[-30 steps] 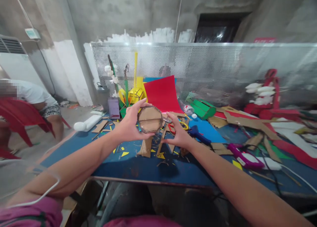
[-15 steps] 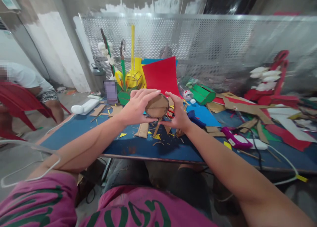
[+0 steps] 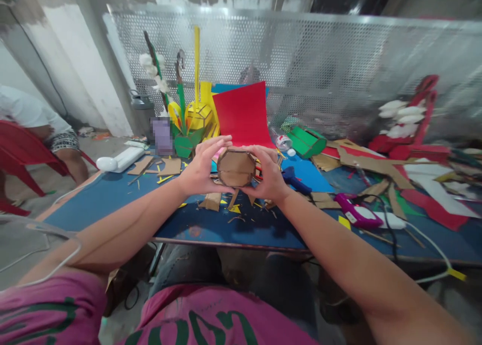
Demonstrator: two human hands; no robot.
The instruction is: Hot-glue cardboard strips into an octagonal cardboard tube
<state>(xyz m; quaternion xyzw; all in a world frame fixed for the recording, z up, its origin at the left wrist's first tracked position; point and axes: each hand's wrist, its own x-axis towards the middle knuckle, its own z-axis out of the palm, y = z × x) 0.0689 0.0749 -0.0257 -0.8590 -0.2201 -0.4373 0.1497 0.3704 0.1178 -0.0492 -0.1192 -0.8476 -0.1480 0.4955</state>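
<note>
Both hands are curved in wide arcs around a cardboard piece (image 3: 236, 166), its left edge gripped between thumb and fingers of the left hand (image 3: 202, 168), its right edge between those of the right hand (image 3: 270, 178). The many-sided piece is held up over the middle of a blue table (image 3: 173, 229), one flat face turned to the near side and crossed by a seam. Below it, cardboard scraps (image 3: 211, 201) and yellow scraps (image 3: 235, 209) are scattered. Just right of the right hand, a dark blue tool (image 3: 297, 180) is laid. Beyond the hands a red sheet (image 3: 243, 109) is propped up, flanked by a yellow model (image 3: 199, 115) on the left and a green box (image 3: 307, 142) on the right. Farther right, a purple device (image 3: 356, 212) is placed near the table's near edge — and the far side is lined by a perforated metal screen (image 3: 320, 59).
</note>
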